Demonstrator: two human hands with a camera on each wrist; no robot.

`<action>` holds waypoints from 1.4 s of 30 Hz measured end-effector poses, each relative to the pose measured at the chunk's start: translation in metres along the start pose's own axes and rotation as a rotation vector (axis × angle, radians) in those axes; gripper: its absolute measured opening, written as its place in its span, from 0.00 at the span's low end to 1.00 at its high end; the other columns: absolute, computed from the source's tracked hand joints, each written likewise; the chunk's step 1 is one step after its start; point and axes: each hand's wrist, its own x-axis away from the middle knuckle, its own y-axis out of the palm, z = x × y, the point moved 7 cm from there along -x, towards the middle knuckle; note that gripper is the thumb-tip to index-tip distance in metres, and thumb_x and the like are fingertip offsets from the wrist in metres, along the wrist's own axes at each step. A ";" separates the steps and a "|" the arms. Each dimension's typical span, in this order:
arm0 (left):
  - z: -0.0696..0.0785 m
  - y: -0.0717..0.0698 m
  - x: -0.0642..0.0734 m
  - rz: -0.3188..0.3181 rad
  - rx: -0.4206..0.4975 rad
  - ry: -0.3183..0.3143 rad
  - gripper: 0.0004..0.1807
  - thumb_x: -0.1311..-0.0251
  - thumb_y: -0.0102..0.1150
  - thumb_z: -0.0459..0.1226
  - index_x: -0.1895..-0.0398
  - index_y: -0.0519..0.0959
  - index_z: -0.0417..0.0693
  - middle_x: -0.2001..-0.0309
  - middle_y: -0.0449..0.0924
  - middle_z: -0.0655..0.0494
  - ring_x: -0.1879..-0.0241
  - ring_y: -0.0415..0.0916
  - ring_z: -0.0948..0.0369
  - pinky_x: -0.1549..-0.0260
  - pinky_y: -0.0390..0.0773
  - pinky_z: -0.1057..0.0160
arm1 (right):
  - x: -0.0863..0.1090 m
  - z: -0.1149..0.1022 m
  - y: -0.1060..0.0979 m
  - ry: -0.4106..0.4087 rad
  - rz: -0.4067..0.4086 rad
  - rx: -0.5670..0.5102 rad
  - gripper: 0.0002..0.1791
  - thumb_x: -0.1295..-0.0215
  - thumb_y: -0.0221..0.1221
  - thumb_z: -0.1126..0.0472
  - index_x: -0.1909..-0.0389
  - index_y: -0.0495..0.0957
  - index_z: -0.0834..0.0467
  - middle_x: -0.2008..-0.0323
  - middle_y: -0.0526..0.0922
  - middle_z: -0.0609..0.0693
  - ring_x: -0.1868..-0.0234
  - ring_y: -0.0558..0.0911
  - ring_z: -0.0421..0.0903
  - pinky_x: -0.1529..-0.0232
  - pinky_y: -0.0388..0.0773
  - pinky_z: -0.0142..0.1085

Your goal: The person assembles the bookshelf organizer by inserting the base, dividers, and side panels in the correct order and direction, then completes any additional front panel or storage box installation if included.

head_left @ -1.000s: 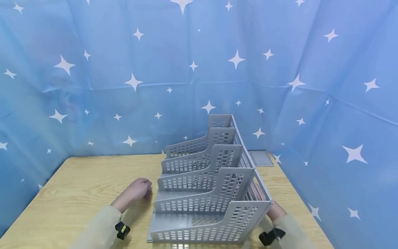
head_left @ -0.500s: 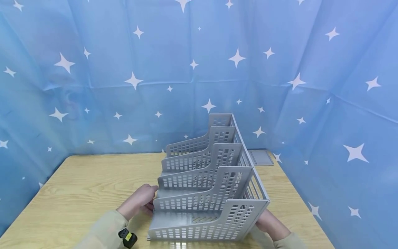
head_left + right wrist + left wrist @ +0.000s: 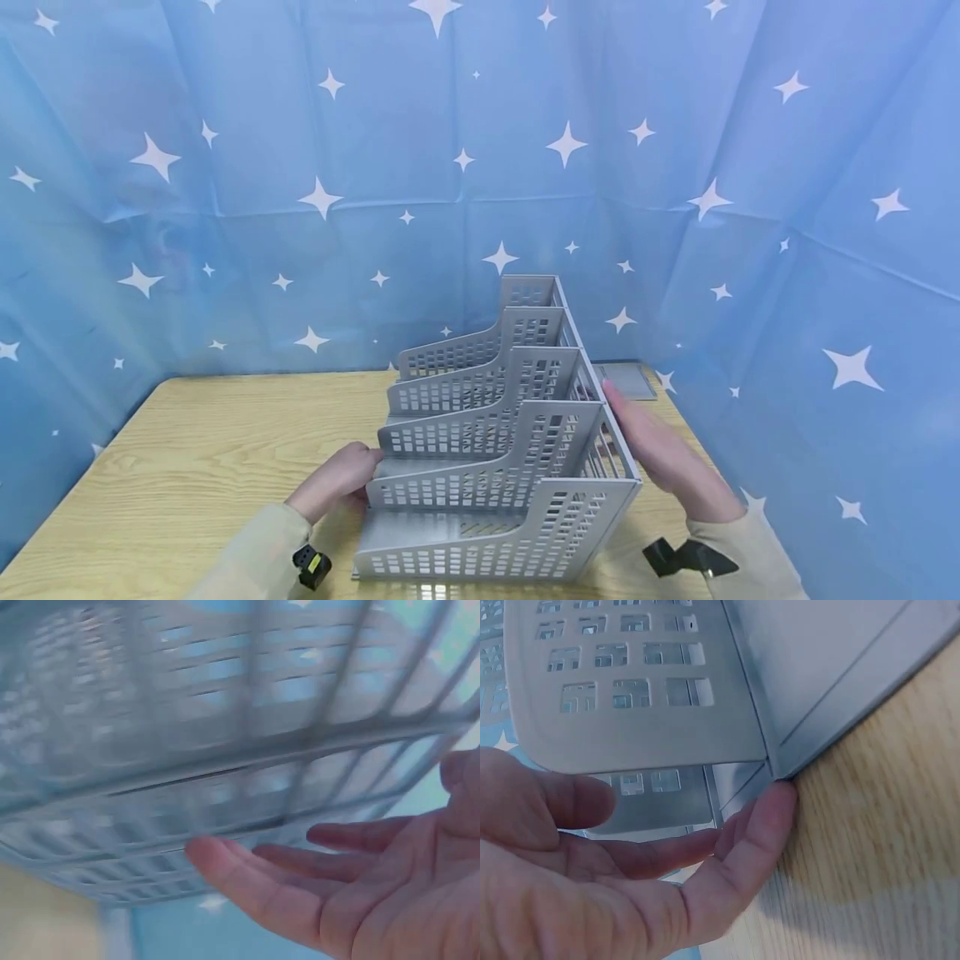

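- One starry curtain [image 3: 442, 125] hung behind everything.
- The wooden table [image 3: 225, 450] stood before it.
- The gray rack [image 3: 487, 471] stood upright on the table, nearer its right edge than its left.
- A flat panel [image 3: 632, 382] lay near the far right corner.
- The right hand [image 3: 667, 454] had just risen beside the rack's tall back, fingers extended, clasping nothing; contact was unclear.
- The left hand [image 3: 343, 477] touched the rack's front bottom edge, fingers loosely bent, so steadying from both sides seemed likely.
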 end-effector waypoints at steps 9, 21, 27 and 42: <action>-0.003 -0.007 -0.019 0.032 0.194 -0.008 0.25 0.30 0.34 0.31 0.39 0.68 0.17 0.58 0.75 0.36 0.59 0.80 0.48 0.61 0.86 0.53 | -0.023 -0.018 -0.005 -0.008 -0.089 -0.113 0.47 0.18 0.24 0.35 0.23 0.54 0.73 0.29 0.66 0.74 0.31 0.72 0.65 0.39 0.79 0.43; 0.001 -0.011 -0.021 0.009 0.225 -0.030 0.25 0.33 0.34 0.29 0.37 0.66 0.20 0.57 0.74 0.38 0.60 0.78 0.49 0.59 0.87 0.53 | -0.033 -0.053 -0.008 -0.072 -0.028 0.084 0.26 0.21 0.44 0.59 0.28 0.71 0.65 0.37 0.79 0.66 0.41 0.80 0.59 0.43 0.81 0.51; 0.003 -0.009 -0.022 0.004 0.254 0.000 0.25 0.40 0.36 0.27 0.41 0.69 0.23 0.65 0.68 0.47 0.68 0.69 0.55 0.68 0.80 0.59 | -0.030 -0.059 -0.009 -0.128 -0.004 0.049 0.23 0.21 0.42 0.63 0.36 0.74 0.71 0.45 0.81 0.68 0.55 0.82 0.54 0.55 0.83 0.42; 0.007 -0.033 0.005 -0.034 0.371 0.147 0.26 0.28 0.46 0.33 0.33 0.67 0.22 0.48 0.81 0.35 0.60 0.82 0.55 0.58 0.84 0.58 | -0.007 -0.041 -0.021 -0.125 0.019 -0.208 0.26 0.19 0.39 0.61 0.29 0.63 0.73 0.46 0.80 0.69 0.56 0.87 0.48 0.57 0.88 0.45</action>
